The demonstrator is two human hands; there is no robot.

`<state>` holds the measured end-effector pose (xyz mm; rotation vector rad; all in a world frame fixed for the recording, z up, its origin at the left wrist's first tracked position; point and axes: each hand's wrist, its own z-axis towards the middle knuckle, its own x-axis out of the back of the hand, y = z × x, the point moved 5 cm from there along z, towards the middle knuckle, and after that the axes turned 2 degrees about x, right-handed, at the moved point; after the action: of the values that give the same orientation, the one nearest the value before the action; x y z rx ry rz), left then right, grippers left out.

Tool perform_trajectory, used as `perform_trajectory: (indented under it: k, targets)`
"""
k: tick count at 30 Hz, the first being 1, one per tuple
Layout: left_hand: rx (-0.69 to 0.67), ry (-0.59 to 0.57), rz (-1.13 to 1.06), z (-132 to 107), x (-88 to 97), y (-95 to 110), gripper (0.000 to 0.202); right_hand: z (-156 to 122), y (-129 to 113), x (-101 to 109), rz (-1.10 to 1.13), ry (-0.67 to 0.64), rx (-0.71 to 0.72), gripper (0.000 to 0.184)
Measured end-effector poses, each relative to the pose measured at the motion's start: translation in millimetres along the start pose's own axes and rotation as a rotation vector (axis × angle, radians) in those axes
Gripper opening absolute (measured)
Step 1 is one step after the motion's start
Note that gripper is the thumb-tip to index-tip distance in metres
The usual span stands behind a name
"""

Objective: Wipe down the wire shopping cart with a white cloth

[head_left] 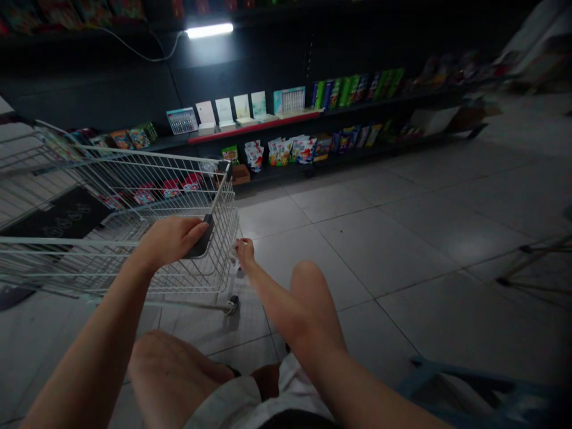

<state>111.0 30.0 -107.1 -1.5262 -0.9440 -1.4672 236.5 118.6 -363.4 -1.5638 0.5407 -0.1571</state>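
My left hand is closed over the dark grip of a white wire shopping cart, at the cart's near corner. The grip is partly covered by my fingers. My right hand sits just beyond that corner, its fingertips pinching the cart's wire side. One small cart wheel shows below on the floor. The cart's basket holds no visible goods, though its far left end runs out of the picture.
A low black shelf unit with cards, books and packets runs along the dark wall ahead. A black floor mat lies beyond the cart. Grey floor tiles spread to the right. A blue plastic object sits at the lower right.
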Motion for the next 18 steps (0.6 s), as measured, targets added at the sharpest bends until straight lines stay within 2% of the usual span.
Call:
perform_trajectory:
  k: [2, 4, 6, 7, 8, 9, 10, 14, 18]
  targets:
    - [-0.005, -0.003, 0.004, -6, 0.6, 3, 0.055, -2, -42, 10, 0.034, 0.086, 0.101, 0.020]
    - [0.004, 0.000, 0.034, -12, 0.8, 6, 0.057, -12, -99, 12, 0.038, 0.101, 0.399, 0.026]
    - [0.010, 0.012, 0.072, -19, 1.3, 9, 0.056, -26, -156, -5, -0.053, -0.085, 0.802, 0.023]
    - [0.010, 0.012, 0.094, -21, 1.4, 11, 0.055, -32, -178, -18, -0.134, -0.237, 0.969, 0.019]
    - [0.014, 0.007, 0.115, -24, 1.4, 12, 0.053, -34, -193, -32, -0.230, -0.388, 1.072, 0.016]
    - [0.020, -0.005, 0.138, -26, 1.2, 14, 0.050, -30, -205, -44, -0.331, -0.508, 1.126, 0.014]
    - [0.028, -0.017, 0.163, -28, 1.0, 17, 0.047, -22, -214, -53, -0.433, -0.575, 1.143, 0.013]
    - [0.122, -0.016, 0.260, -36, -1.4, 28, 0.041, 24, -236, -69, -0.805, -0.610, 1.126, 0.011]
    - [0.245, 0.081, 0.259, -45, -6.4, 32, 0.045, 35, -237, -72, -1.027, -0.747, 1.105, 0.016]
